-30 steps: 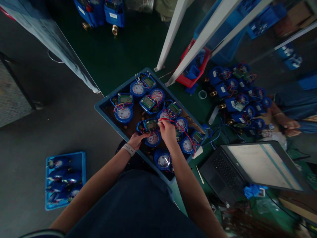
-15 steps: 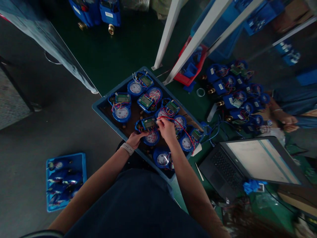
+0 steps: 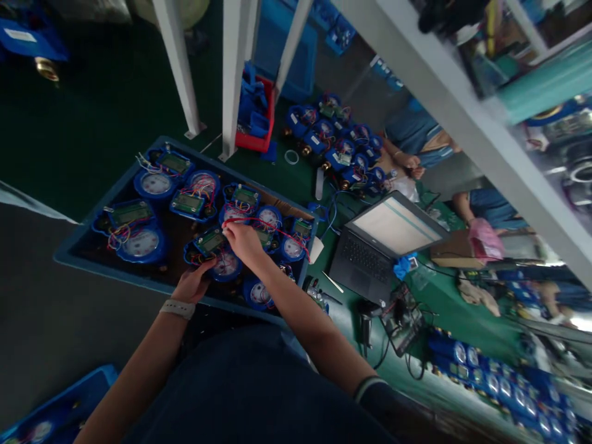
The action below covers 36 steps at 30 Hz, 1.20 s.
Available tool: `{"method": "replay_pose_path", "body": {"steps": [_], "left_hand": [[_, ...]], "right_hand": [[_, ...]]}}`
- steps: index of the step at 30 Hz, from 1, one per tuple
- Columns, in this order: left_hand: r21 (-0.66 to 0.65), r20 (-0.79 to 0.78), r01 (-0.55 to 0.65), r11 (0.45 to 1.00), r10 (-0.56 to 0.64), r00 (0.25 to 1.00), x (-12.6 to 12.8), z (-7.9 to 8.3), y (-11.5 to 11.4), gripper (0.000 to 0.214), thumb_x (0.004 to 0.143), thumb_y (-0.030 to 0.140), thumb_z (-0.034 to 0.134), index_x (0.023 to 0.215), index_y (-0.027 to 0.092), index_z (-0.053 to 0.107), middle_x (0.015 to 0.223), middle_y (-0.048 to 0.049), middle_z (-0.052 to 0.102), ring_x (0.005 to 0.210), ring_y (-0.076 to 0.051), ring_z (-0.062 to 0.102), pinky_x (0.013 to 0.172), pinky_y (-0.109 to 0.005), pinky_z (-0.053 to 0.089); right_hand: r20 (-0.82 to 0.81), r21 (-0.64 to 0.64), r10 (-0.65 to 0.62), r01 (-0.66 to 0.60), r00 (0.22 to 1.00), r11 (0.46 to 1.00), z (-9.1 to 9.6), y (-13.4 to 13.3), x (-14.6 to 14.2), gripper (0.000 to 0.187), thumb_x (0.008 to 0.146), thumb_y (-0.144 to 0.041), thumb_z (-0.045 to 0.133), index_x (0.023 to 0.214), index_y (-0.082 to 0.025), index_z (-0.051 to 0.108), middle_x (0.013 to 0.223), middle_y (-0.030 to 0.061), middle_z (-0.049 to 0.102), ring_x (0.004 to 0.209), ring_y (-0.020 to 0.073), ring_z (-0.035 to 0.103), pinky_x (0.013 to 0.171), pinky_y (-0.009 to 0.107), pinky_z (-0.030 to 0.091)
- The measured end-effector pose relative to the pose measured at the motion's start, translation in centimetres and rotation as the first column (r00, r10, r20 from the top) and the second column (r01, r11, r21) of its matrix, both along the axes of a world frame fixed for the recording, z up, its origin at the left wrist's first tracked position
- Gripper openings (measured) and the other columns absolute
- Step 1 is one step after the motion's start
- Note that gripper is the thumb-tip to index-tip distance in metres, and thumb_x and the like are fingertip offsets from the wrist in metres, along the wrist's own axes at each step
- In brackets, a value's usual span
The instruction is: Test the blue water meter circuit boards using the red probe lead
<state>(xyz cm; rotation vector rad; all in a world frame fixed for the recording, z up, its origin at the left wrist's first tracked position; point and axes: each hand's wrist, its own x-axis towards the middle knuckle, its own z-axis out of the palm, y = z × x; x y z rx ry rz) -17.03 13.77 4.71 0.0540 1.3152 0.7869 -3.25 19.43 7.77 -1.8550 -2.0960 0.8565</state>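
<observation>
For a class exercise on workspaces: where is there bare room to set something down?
The broadest bare tabletop lies between the upper-left blue meter, the white posts and the tray. A smaller patch of tray floor, between other meters, shows beyond the left hand. It is crowded around the right hand and laptop.

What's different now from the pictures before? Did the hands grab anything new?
The view swung right, so the tray and laptop slid left in the picture, and rows of blue meters came into sight at lower right. Nothing was newly grabbed or let go. The right grip still pinches the red wire, and the left grip stays at the same meter in the tray.
</observation>
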Motion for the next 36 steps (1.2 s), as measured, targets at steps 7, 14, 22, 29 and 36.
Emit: {"method": "replay_pose_path", "body": {"steps": [7,14,22,29,36], "left_hand": [[-0.045,-0.061,0.047,0.998,-0.050,0.997,-0.1,0.3,0.3,0.019,0.090,0.022,0.059,0.108,0.014,0.060,0.106,-0.0059,0.063,0.086,-0.016,0.063,0.072,-0.033,0.056],[-0.043,-0.059,0.076,0.996,-0.078,0.995,0.0,0.4,0.3,0.024,0.090,0.027,0.059,0.111,0.016,0.059,0.111,-0.0062,0.061,0.091,-0.019,0.063,0.075,-0.035,0.055],[0.068,-0.036,-0.017,0.998,0.020,0.999,0.7,0.3,-0.8,0.027,0.090,0.030,0.059,0.112,0.014,0.059,0.111,-0.0083,0.062,0.093,-0.020,0.063,0.079,-0.039,0.055],[0.160,-0.168,-0.121,0.980,0.147,0.975,-4.1,0.6,-2.5,0.026,0.091,0.029,0.058,0.113,0.016,0.058,0.115,-0.0082,0.061,0.096,-0.020,0.062,0.081,-0.040,0.054],[0.279,-0.257,-0.259,0.925,0.331,0.908,-12.8,0.9,1.9,0.035,0.090,0.029,0.059,0.122,0.017,0.054,0.124,-0.0096,0.056,0.104,-0.023,0.060,0.085,-0.044,0.053]], "right_hand": [[0.033,-0.023,-0.010,0.011,0.999,1.000,0.6,-0.2,-0.8,0.016,0.095,-0.027,0.055,0.105,-0.017,0.063,0.104,0.0052,0.066,0.089,0.0176,0.065,0.079,0.037,0.055],[-0.024,-0.060,-0.082,0.081,0.996,0.995,1.0,0.1,-1.2,0.014,0.095,-0.026,0.055,0.103,-0.019,0.064,0.106,0.0055,0.065,0.090,0.0168,0.064,0.079,0.035,0.055],[-0.458,-0.063,-0.194,0.186,0.867,0.981,-1.0,-0.8,0.3,0.018,0.092,-0.029,0.059,0.102,-0.015,0.063,0.104,0.0056,0.065,0.091,0.0189,0.064,0.082,0.040,0.054],[-0.817,-0.233,-0.407,0.412,0.408,0.881,-0.9,-1.4,0.6,0.023,0.091,-0.034,0.060,0.101,-0.013,0.061,0.089,0.0032,0.067,0.077,0.0160,0.067,0.067,0.033,0.058],[-0.879,-0.407,-0.473,0.416,0.065,0.813,2.2,0.6,-4.4,0.036,0.067,-0.045,0.078,0.092,-0.022,0.067,0.082,-0.0022,0.072,0.074,0.0141,0.071,0.062,0.024,0.059]]}}
